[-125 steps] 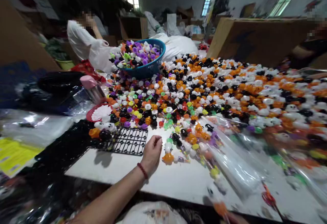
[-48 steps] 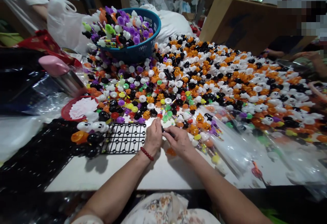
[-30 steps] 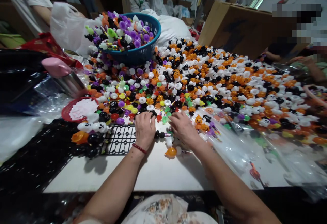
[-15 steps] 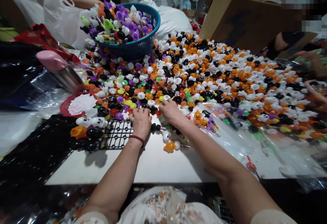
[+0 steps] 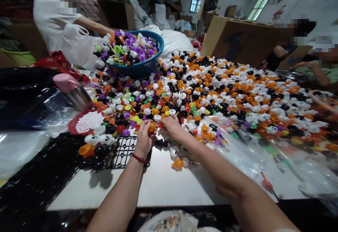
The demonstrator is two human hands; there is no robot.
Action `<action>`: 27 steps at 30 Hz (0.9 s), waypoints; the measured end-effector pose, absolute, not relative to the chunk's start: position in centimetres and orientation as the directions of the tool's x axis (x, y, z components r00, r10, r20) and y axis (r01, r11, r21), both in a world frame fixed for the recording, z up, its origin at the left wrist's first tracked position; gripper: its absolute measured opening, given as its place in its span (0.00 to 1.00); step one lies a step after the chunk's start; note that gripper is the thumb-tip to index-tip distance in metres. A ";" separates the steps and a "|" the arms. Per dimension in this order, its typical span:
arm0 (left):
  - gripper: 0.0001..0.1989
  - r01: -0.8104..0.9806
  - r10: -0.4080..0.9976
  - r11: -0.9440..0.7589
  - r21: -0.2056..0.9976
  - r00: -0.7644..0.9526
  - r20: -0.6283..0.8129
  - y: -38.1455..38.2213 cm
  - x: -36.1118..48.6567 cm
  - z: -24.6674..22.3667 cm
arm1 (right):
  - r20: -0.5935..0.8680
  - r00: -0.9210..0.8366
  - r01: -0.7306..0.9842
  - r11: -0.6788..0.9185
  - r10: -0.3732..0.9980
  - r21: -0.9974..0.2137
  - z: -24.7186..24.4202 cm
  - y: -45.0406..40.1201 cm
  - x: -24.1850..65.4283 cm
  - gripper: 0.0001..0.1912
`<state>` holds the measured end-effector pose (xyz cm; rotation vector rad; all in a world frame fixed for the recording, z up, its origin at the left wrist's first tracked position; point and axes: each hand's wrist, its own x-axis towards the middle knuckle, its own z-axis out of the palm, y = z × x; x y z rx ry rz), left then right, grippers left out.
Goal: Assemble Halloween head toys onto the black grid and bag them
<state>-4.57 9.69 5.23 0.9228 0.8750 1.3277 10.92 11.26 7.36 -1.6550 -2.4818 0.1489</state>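
Observation:
My left hand (image 5: pixel 144 139), with a dark red bead bracelet at its wrist, is closed around a small orange plastic ornament (image 5: pixel 152 126) at the near edge of the heap. Close by on the right, my right hand (image 5: pixel 172 127) has its fingers bent together among the pieces; whatever they pinch is hidden. A black ornament (image 5: pixel 161 142) lies on the white tabletop just below the hands. Nearer to me are a white ghost ornament (image 5: pixel 174 152) and an orange one (image 5: pixel 177 164). Under my left wrist sits a black plastic grid (image 5: pixel 124 151).
Ghost and pumpkin ornaments in a large heap (image 5: pixel 211 80) cover the table. A blue basket (image 5: pixel 155 54) of ornaments, a pink-lidded flask (image 5: pixel 75 89) and a red basket (image 5: pixel 72 125) of white slips stand left. Clear plastic bags (image 5: pixel 240 147) lie right. Co-workers are on both sides.
The view has tilted up, so the scene sits lower. My left hand has turned and lifted a little from the heap's edge, with the orange ornament now showing in its fingers. My right hand stays close by.

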 end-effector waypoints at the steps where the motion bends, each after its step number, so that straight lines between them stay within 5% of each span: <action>1: 0.11 -0.404 0.999 0.031 0.914 0.053 -0.010 9.6 -4.6 5.3 | 0.125 -0.363 0.898 0.382 0.923 -0.218 7.7 10.7 11.2 0.11; 7: 0.14 -0.345 0.998 0.049 0.937 0.052 -0.033 9.3 -4.0 5.2 | 0.295 -0.344 0.767 0.448 0.891 -0.459 10.4 7.0 12.8 0.11; 16: 0.23 -0.126 0.995 0.014 0.992 0.095 -0.002 8.9 -3.7 4.3 | 0.208 -0.443 0.829 0.487 0.872 -0.274 11.6 4.6 12.8 0.08; 23: 0.24 0.104 0.986 -0.111 0.988 0.136 0.097 8.7 -4.2 4.5 | 0.141 -0.477 0.737 0.482 0.868 -0.474 12.0 4.3 12.0 0.09; 27: 0.24 0.183 0.977 -0.132 0.974 0.187 0.098 8.2 -4.2 4.4 | 0.123 -0.433 0.761 0.435 0.893 -0.481 10.4 3.7 10.9 0.11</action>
